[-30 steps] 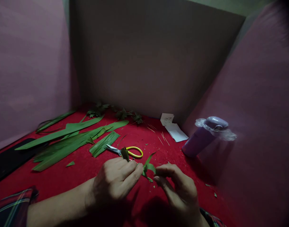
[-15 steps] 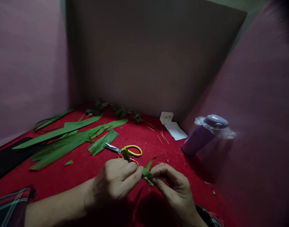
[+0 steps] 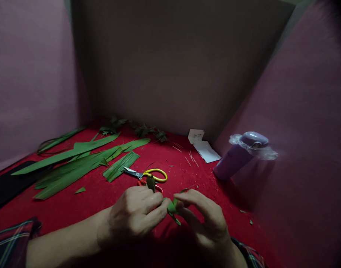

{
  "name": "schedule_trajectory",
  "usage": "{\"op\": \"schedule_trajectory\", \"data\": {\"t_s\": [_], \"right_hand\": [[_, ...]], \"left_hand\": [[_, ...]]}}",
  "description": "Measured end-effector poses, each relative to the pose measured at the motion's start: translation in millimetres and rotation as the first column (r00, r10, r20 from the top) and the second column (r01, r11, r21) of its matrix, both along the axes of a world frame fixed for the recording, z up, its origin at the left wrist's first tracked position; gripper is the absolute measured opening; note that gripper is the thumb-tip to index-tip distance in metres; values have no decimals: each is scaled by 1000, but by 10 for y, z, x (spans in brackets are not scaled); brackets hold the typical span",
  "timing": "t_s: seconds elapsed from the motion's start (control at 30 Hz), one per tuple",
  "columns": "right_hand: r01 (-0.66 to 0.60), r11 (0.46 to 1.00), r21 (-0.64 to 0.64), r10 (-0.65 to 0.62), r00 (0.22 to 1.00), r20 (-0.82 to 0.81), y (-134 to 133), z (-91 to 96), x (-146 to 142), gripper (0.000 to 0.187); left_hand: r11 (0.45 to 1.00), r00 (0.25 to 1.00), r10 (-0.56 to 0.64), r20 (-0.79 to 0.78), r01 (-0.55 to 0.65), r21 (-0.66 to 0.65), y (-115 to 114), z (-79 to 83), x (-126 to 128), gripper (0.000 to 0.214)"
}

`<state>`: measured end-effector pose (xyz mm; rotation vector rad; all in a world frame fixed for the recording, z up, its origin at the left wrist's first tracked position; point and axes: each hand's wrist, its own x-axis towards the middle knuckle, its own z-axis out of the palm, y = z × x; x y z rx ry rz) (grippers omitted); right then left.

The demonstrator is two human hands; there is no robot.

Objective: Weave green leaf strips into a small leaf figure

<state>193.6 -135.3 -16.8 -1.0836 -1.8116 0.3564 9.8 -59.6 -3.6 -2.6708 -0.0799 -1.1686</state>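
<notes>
A folded green leaf strip [image 3: 172, 208] sits between my two hands, low in the middle of the view. My left hand [image 3: 138, 213] is closed around it, and a darker leaf end pokes up above that fist. The fingers of my right hand [image 3: 205, 216] pinch the strip from the other side, partly covering its upper end. Just beyond my left hand lie scissors [image 3: 139, 174] with one yellow and one red handle, their blades apart. The red handle is partly hidden behind the leaf and my left hand.
Long green leaves [image 3: 75, 167] lie at left, beside a dark flat object [image 3: 11, 186]. Leafy sprigs [image 3: 144, 130] are at the back. Thin sticks [image 3: 191, 158] lie near white papers [image 3: 206, 152]. A purple tumbler [image 3: 234, 160] with plastic wrap stands at right, by the pink wall.
My right fingers have shifted up over the strip's pointed end, which stood free before and is now mostly covered. My left hand keeps its hold. The whole view has moved slightly.
</notes>
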Motion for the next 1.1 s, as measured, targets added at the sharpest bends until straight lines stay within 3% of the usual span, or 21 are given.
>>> {"op": "schedule_trajectory", "data": {"t_s": [0.17, 0.27, 0.4, 0.63, 0.8, 0.93, 1.1], "right_hand": [[-98, 994, 38, 84, 955, 283, 6, 51, 43, 41], [-111, 994, 13, 100, 939, 330, 1, 49, 46, 38], [-71, 997, -18, 73, 967, 243, -21, 26, 31, 24], [-30, 980, -195, 17, 997, -72, -58, 47, -33, 9], [5, 973, -231, -34, 992, -123, -25, 45, -60, 6], [7, 982, -191, -29, 993, -114, -25, 20, -64, 12], [26, 999, -24, -28, 998, -50, -44, -7, -58, 21]], "left_hand": [[1000, 999, -13, -45, 13, 4, 25, -37, 6, 27], [1000, 997, 8, -76, -7, 12, 26, -34, 11, 29], [1000, 994, 8, -107, -7, 7, 21, -5, 4, 19], [1000, 1000, 9, -10, -9, -21, 45, -9, 3, 17], [999, 1000, 23, -6, -23, -25, 37, 3, 0, 14], [998, 999, 39, -19, -40, -46, 35, -4, -10, 15], [997, 999, 47, -2, -47, -56, 48, -30, -22, 12]]}}
